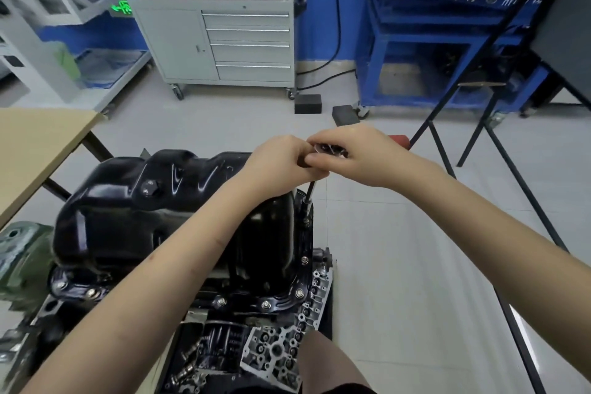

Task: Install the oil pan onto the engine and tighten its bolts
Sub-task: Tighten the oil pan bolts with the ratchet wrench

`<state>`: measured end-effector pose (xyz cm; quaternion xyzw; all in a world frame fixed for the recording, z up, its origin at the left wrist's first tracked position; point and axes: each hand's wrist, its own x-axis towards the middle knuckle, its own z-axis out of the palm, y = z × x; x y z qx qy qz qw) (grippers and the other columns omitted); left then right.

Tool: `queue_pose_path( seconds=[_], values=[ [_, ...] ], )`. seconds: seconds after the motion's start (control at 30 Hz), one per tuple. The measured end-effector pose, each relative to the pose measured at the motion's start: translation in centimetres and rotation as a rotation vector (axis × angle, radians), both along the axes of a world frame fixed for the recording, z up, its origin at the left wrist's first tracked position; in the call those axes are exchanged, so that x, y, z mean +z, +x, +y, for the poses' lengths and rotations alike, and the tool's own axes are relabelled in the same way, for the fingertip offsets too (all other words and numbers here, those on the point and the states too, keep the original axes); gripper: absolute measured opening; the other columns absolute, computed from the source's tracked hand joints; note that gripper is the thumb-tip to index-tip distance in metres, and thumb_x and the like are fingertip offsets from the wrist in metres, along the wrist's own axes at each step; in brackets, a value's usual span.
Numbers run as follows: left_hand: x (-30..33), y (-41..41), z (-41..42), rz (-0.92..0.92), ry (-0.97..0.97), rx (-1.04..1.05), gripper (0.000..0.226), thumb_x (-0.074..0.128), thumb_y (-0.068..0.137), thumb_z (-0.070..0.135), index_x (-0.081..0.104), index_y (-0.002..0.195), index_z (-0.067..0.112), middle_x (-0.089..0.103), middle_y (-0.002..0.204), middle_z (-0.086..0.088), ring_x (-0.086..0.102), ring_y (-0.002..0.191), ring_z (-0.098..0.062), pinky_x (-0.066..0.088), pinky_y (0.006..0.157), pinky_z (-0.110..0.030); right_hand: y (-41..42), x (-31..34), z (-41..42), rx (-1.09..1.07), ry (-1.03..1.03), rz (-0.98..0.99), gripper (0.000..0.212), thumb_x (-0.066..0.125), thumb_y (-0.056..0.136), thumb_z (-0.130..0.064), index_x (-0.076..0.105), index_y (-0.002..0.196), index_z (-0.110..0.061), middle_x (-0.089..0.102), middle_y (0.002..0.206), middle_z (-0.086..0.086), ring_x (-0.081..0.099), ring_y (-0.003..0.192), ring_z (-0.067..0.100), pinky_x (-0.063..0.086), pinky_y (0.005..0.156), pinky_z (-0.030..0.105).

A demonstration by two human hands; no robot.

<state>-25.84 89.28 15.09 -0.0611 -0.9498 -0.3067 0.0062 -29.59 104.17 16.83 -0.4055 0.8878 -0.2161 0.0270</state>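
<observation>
Both hands are gripping a socket driver standing on an oil pan bolt at the pan's far right edge.

The oil pan (153, 211), glossy black stamped steel with a deep bulged sump and a drain plug (148, 186) on its side, is sitting upside up on the engine (271, 339), its flat flange lying along the block with silver bolts (300, 292) showing round the near and right rim. The left hand (275, 163) and right hand (348, 153) are meeting above the right flange, fingers curled tight around the tool's top (329, 150), thumbs touching. The driver's thin shaft (308, 198) is running down, slightly tilted, onto a flange bolt. A wooden table (35, 150) is standing to the left; a grey drawer cabinet (220, 41) is standing well behind.
</observation>
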Motion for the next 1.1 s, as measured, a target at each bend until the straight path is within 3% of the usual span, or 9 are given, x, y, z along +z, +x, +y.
queue_pose_path(
  seconds=[0.23, 0.43, 0.7, 0.83, 0.97, 1.1],
  values=[
    [0.8, 0.4, 0.0, -0.088, -0.017, 0.035, 0.043, 0.064, 0.082, 0.029, 0.038, 0.048, 0.021, 0.035, 0.047, 0.006, 0.032, 0.048, -0.008, 0.026, 0.049, -0.025, 0.1, 1.3, -0.1, 0.06, 0.083, -0.045, 0.024, 0.049, 0.089, -0.04, 0.048, 0.074, -0.021, 0.054, 0.07, -0.002, 0.046, 0.068, 0.018, 0.033, 0.061, 0.033],
    [1.0, 0.3, 0.2, -0.082, -0.038, 0.072, 0.045, 0.062, 0.083, 0.029, 0.035, 0.048, 0.02, 0.034, 0.045, 0.004, 0.031, 0.047, -0.008, 0.025, 0.047, -0.025, -0.4, 1.3, 0.0, 0.072, 0.055, -0.102, 0.034, 0.048, 0.089, -0.04, 0.06, 0.09, -0.009, 0.059, 0.074, 0.004, 0.049, 0.069, 0.02, 0.04, 0.066, 0.036],
    [0.9, 0.1, 0.2, -0.086, -0.055, 0.068, 0.045, 0.062, 0.083, 0.03, 0.034, 0.049, 0.02, 0.032, 0.047, 0.003, 0.029, 0.047, -0.01, 0.025, 0.049, -0.026, -1.1, 1.2, -0.1, 0.126, 0.063, -0.058, 0.036, 0.047, 0.088, -0.041, 0.055, 0.081, -0.007, 0.059, 0.072, 0.006, 0.05, 0.069, 0.021, 0.042, 0.068, 0.04],
    [0.5, 0.2, 0.2, -0.045, -0.065, 0.076, 0.046, 0.061, 0.083, 0.03, 0.033, 0.048, 0.02, 0.032, 0.044, 0.004, 0.029, 0.045, -0.01, 0.022, 0.043, -0.019, -1.2, 1.0, -0.1, 0.136, 0.046, -0.029, 0.038, 0.045, 0.087, -0.042, 0.058, 0.085, -0.006, 0.06, 0.074, 0.005, 0.051, 0.07, 0.022, 0.042, 0.069, 0.04],
    [0.4, 0.2, -0.1, 0.017, 0.05, 0.063, 0.04, 0.062, 0.083, 0.026, 0.039, 0.052, 0.016, 0.033, 0.047, 0.003, 0.03, 0.05, -0.014, 0.025, 0.051, -0.028, -1.4, 1.2, -0.4, 0.139, 0.024, -0.018, 0.037, 0.044, 0.088, -0.042, 0.061, 0.09, -0.009, 0.061, 0.076, 0.003, 0.052, 0.072, 0.021, 0.041, 0.067, 0.037],
    [0.2, 0.0, -0.1, 0.006, -0.036, 0.06, 0.043, 0.06, 0.084, 0.028, 0.035, 0.051, 0.017, 0.033, 0.046, 0.004, 0.031, 0.047, -0.012, 0.025, 0.048, -0.027, -1.5, 0.9, -0.5, 0.145, 0.026, -0.03, 0.034, 0.047, 0.089, -0.039, 0.06, 0.087, -0.008, 0.059, 0.073, 0.004, 0.048, 0.069, 0.02, 0.039, 0.066, 0.037]
  ],
)
